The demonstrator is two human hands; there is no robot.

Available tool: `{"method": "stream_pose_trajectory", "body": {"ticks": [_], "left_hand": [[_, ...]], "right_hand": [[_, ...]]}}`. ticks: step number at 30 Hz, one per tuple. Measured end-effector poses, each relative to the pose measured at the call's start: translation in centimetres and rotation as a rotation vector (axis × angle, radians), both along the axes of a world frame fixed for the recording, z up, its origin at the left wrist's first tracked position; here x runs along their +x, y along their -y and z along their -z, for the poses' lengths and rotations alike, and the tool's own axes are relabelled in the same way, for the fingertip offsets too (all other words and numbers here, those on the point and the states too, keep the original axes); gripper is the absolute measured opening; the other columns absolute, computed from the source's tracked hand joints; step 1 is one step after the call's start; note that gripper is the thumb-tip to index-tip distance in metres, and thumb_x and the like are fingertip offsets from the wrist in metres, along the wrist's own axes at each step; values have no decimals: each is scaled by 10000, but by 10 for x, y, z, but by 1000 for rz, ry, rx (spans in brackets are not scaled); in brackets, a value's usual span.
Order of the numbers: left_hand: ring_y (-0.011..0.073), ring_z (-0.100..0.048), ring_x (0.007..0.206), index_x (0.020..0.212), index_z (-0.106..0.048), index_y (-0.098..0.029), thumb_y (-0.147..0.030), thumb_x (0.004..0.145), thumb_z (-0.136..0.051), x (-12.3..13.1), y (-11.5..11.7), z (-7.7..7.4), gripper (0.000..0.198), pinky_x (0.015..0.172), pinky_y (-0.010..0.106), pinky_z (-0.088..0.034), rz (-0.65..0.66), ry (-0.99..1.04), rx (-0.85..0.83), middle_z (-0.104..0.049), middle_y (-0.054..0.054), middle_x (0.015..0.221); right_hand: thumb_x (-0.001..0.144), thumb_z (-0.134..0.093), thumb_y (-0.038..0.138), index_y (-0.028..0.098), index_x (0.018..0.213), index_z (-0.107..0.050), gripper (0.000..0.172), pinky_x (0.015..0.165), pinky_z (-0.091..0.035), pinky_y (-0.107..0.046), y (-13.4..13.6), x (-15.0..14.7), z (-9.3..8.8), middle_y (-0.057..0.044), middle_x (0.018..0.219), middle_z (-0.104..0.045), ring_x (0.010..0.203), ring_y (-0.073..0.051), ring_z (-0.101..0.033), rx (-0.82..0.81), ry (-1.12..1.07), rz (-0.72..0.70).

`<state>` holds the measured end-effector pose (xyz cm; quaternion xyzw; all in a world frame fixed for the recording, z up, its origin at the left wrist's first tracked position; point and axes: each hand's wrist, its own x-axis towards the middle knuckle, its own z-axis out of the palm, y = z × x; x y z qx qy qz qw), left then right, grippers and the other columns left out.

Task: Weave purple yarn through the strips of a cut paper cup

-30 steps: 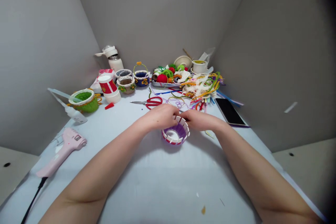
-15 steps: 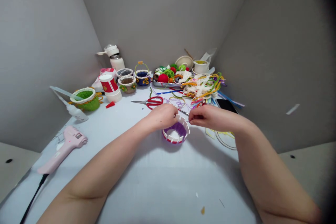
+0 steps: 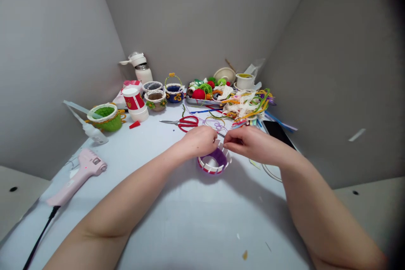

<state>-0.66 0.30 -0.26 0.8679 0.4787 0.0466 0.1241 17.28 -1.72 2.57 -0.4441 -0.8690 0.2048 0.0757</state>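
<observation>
A paper cup with its rim cut into white tabs and purple inside stands on the table in front of me. My left hand is closed on its far left rim, fingers curled over the tabs and partly hidden. At the cup's far right edge, my right hand is pinched close to the tabs. Whatever lies between its fingertips is too small to make out. Just beyond my left hand lie red-handled scissors, with purple yarn beside them.
A pink glue gun, a glue bottle and a green yarn-wrapped pot are on the left. Small decorated baskets stand behind. A tray of yarn balls, a heap of yarn strands and a phone are on the right.
My right hand has moved left, closer to the cup's tabs and to my left hand. My left hand keeps its grip on the rim. The whole view has shifted slightly.
</observation>
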Motion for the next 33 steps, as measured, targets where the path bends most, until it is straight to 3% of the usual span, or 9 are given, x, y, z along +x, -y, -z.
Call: {"method": "stream_pose_trajectory", "body": {"ticks": [8, 16, 20, 24, 29, 33], "left_hand": [[187, -602, 714, 781, -664, -182, -289, 767, -483, 1, -1, 0, 211, 568, 261, -398, -1, -13, -7, -681, 78, 797], [176, -591, 691, 756, -662, -183, -307, 782, -468, 0, 0, 0, 231, 549, 259, -379, -13, 1, -8, -683, 73, 799], [178, -584, 678, 738, -660, -188, -283, 776, -457, -2, 0, 0, 227, 537, 263, -364, 12, -17, 18, -680, 72, 781], [183, -590, 684, 726, -664, -173, -233, 766, -457, -8, 1, -11, 218, 561, 266, -377, 20, -102, 34, -675, 88, 767], [191, -590, 687, 774, -675, -178, -180, 732, -481, -17, 4, -25, 199, 573, 270, -385, 15, -240, -29, -682, 91, 792], [196, -593, 731, 895, -669, -202, -241, 716, -540, -22, 2, -25, 225, 571, 263, -380, 70, -252, -49, -689, 74, 859]], "right_hand": [[831, -479, 238, 189, 786, -672, 205, 543, -319, -228, 9, 1, -4, -16, 667, -638, 574, -117, -506, 30, 62, -108], [808, -485, 228, 201, 793, -679, 196, 529, -318, -230, 3, 21, -10, -5, 694, -653, 578, -120, -508, -33, 139, -113], [777, -483, 187, 193, 744, -670, 190, 515, -306, -230, -2, 18, 1, -5, 660, -640, 556, -116, -493, -102, 196, -131], [755, -496, 180, 169, 685, -638, 158, 493, -281, -231, -9, 4, 21, -23, 627, -629, 541, -116, -481, -134, 264, -95], [791, -486, 226, 167, 736, -641, 174, 524, -294, -225, -17, -7, 36, -42, 683, -649, 590, -125, -502, -66, 204, -76], [789, -481, 218, 167, 742, -634, 167, 522, -286, -220, -17, -12, 39, -53, 718, -664, 607, -127, -515, -27, 186, -54]]}}
